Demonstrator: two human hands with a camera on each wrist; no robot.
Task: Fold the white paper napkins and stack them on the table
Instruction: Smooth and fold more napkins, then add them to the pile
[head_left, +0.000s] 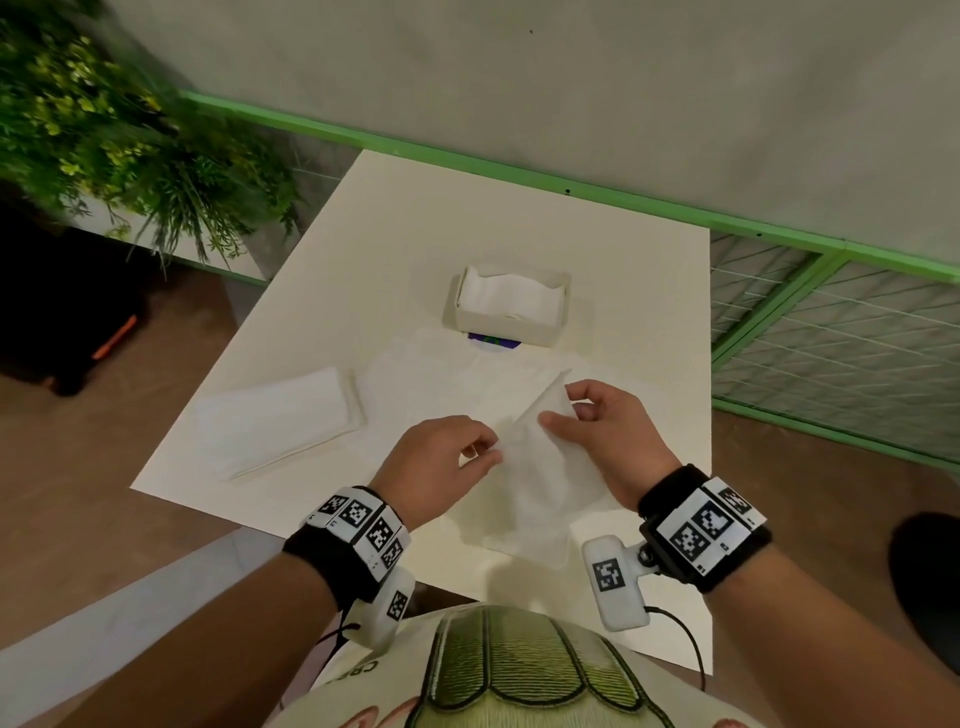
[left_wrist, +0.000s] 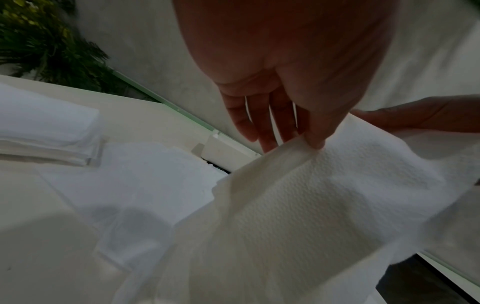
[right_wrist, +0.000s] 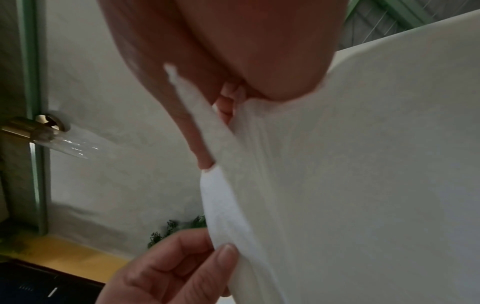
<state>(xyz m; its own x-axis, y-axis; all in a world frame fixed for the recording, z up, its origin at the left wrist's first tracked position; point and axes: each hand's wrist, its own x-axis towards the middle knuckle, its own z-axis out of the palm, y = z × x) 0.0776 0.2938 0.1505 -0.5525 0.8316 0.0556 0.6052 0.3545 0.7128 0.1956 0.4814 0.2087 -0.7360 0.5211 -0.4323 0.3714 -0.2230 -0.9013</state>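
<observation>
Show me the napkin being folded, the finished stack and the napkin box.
napkin (head_left: 540, 478): head view, middle of the sheet.
stack (head_left: 291, 415): head view, top napkin's centre.
box (head_left: 506, 325): head view, front wall.

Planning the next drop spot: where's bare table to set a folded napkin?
Free: far strip of the table behind the napkin box, and the right side past it. Crowded: left holds the folded stack; the centre has flat napkins and both hands.
</observation>
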